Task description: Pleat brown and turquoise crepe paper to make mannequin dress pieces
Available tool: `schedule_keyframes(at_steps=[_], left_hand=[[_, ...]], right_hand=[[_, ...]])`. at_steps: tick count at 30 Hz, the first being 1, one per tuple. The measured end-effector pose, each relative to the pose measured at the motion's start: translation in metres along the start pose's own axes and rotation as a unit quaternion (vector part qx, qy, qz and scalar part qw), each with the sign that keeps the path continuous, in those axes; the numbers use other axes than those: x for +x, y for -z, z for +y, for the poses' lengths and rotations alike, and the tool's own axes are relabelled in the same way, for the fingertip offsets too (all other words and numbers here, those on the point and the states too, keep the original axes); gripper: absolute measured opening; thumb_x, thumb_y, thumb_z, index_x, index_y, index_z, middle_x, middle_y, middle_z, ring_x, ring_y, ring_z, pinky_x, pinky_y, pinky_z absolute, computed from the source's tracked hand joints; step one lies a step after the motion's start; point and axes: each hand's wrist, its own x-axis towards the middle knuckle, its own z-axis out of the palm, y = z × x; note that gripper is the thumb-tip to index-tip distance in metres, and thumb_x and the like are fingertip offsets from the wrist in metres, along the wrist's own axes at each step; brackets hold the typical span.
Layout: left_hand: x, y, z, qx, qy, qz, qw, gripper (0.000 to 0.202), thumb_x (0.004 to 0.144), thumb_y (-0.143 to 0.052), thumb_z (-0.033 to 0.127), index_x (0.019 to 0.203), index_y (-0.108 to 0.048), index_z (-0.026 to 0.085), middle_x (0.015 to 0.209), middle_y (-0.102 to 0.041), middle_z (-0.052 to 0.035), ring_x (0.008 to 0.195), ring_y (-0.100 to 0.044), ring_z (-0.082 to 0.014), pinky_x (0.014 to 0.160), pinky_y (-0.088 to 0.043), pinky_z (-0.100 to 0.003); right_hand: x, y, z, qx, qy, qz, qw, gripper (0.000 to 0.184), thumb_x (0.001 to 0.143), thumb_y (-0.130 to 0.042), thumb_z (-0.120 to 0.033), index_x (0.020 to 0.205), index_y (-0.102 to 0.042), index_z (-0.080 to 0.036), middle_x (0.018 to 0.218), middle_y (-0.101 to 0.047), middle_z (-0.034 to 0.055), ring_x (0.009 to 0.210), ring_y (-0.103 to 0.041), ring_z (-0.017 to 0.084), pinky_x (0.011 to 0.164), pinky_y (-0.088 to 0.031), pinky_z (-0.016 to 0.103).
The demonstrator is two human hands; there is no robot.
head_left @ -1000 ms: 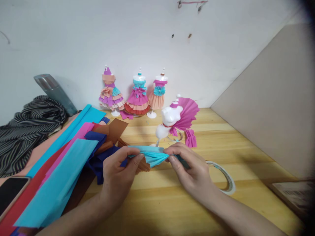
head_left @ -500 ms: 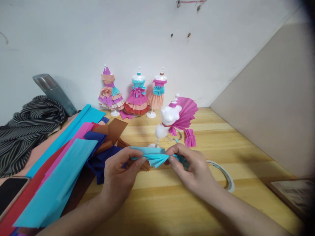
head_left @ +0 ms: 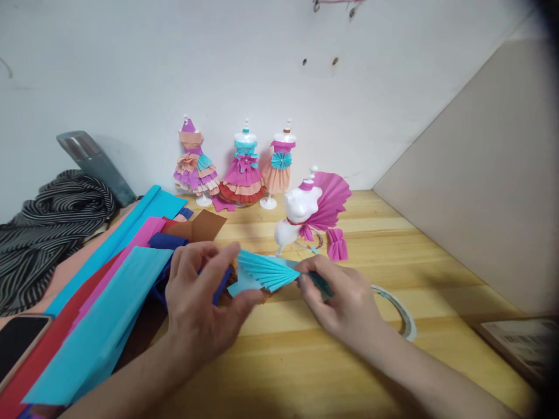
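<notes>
A pleated fan of light-blue crepe paper (head_left: pixel 271 272) spreads out between my hands, its folds widening toward the left. My right hand (head_left: pixel 338 297) pinches the narrow gathered end between thumb and forefinger. My left hand (head_left: pixel 203 297) is open beside the wide end, thumb and fingers apart; a fingertip is close to the upper pleats, and I cannot tell whether it touches. Just behind stands a small white dress form (head_left: pixel 301 205) with a pink collar, a red waist band and a pink pleated paper fan (head_left: pixel 332 201) at its back.
Three dress forms in paper dresses (head_left: pixel 245 166) stand along the wall. Coloured crepe paper sheets (head_left: pixel 98 326), a phone (head_left: pixel 21 343) and a striped cloth (head_left: pixel 65 212) lie left. A tape roll (head_left: pixel 408 323) and a gathered pink paper piece (head_left: pixel 337 244) lie right.
My left hand has let go of the paper's left end and opened, shifting slightly left. The blue pleats have fanned out wider. My right hand keeps its pinch.
</notes>
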Motion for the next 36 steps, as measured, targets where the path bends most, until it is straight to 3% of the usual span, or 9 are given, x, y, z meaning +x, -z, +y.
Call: schedule_keyframes(at_steps=[3, 5, 7, 14, 27, 36], left_hand=[[-0.003, -0.003, 0.008, 0.061, -0.145, -0.044, 0.987, 0.049, 0.079, -0.064, 0.052, 0.109, -0.062, 0.014, 0.11, -0.06, -0.0153, 0.107, -0.051, -0.0306, 0.092, -0.044, -0.046], [-0.006, -0.007, 0.014, 0.065, -0.175, -0.09, 0.978, 0.043, 0.081, -0.065, 0.044, 0.11, -0.061, 0.013, 0.109, -0.063, -0.0138, 0.112, -0.049, -0.0309, 0.1, -0.038, -0.048], [-0.008, -0.012, 0.018, 0.059, -0.165, -0.121, 0.977, 0.034, 0.083, -0.064, 0.036, 0.108, -0.061, 0.013, 0.104, -0.066, -0.0114, 0.11, -0.051, -0.0295, 0.101, -0.038, -0.048], [0.0, -0.012, 0.012, -0.009, -0.12, -0.179, 0.976, 0.011, 0.087, -0.057, 0.023, 0.08, -0.063, 0.017, 0.074, -0.063, -0.0042, 0.08, -0.054, -0.0209, 0.079, -0.048, -0.04], [0.007, -0.014, -0.01, -0.006, -0.2, -0.214, 0.956, 0.023, 0.091, -0.052, 0.026, 0.071, -0.059, 0.017, 0.068, -0.059, -0.0023, 0.073, -0.05, -0.0177, 0.073, -0.045, -0.031], [0.017, -0.01, -0.019, -0.032, -0.217, -0.202, 0.955, 0.045, 0.094, -0.047, 0.035, 0.054, -0.049, 0.017, 0.049, -0.048, 0.0015, 0.05, -0.042, -0.0118, 0.051, -0.035, -0.024]], right_hand=[[-0.003, -0.003, -0.006, -0.021, 0.032, -0.018, 0.999, 0.011, 0.085, -0.047, -0.01, 0.081, -0.051, -0.019, 0.058, -0.055, -0.0015, 0.047, -0.049, 0.011, 0.047, -0.035, 0.023], [-0.005, -0.004, -0.01, -0.034, 0.055, -0.03, 0.997, 0.012, 0.086, -0.047, -0.009, 0.08, -0.052, -0.019, 0.058, -0.055, -0.0008, 0.048, -0.05, 0.012, 0.049, -0.036, 0.025], [-0.006, -0.004, -0.014, -0.051, 0.077, -0.037, 0.995, 0.014, 0.087, -0.046, -0.009, 0.08, -0.053, -0.019, 0.057, -0.055, -0.001, 0.049, -0.05, 0.013, 0.05, -0.036, 0.026], [-0.005, -0.004, -0.019, -0.024, 0.118, -0.076, 0.99, 0.017, 0.087, -0.044, -0.007, 0.08, -0.051, -0.02, 0.063, -0.061, 0.0009, 0.052, -0.051, 0.013, 0.052, -0.039, 0.027], [-0.003, -0.004, -0.016, 0.029, 0.069, -0.083, 0.994, 0.016, 0.087, -0.044, -0.007, 0.082, -0.051, -0.02, 0.061, -0.061, -0.0002, 0.051, -0.053, 0.012, 0.049, -0.038, 0.024], [-0.004, -0.005, -0.011, 0.065, 0.063, -0.074, 0.993, 0.014, 0.086, -0.046, -0.007, 0.086, -0.051, -0.02, 0.067, -0.062, 0.0006, 0.053, -0.054, 0.012, 0.051, -0.04, 0.023]])
